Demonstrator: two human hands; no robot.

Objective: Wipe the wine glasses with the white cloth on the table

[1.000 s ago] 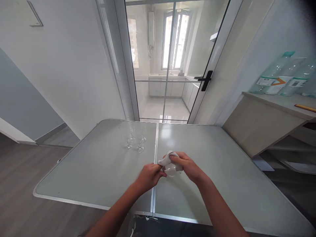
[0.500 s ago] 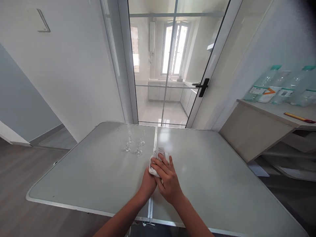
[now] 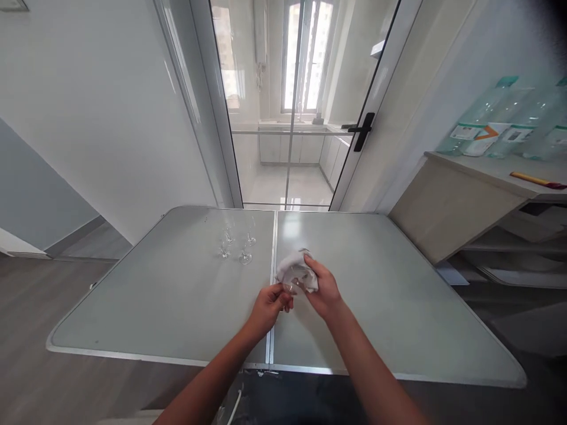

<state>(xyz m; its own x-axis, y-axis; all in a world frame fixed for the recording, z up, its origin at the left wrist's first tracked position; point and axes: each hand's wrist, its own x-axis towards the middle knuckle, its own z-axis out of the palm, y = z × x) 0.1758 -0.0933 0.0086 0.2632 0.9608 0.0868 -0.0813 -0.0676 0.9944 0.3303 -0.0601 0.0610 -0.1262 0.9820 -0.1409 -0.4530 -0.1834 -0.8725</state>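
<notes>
Over the middle seam of the grey table (image 3: 376, 307), my left hand (image 3: 268, 307) pinches the base end of a clear wine glass (image 3: 295, 287). My right hand (image 3: 323, 289) is closed round a white cloth (image 3: 292, 268) that wraps the glass bowl. Most of the glass is hidden by cloth and fingers. Three more clear wine glasses (image 3: 237, 242) stand upright in a group on the left half of the table, a little beyond my hands.
A glass sliding door (image 3: 292, 106) with a black handle (image 3: 361, 130) stands behind the table. At right, a beige cabinet (image 3: 456, 206) carries several plastic bottles (image 3: 491, 127) and a yellow tool (image 3: 535, 179). Wood floor lies at left.
Half a second ago my right hand lay over the left with the cloth pressed between; the hands have since drawn apart, left on the glass base, right with the cloth on the bowl.
</notes>
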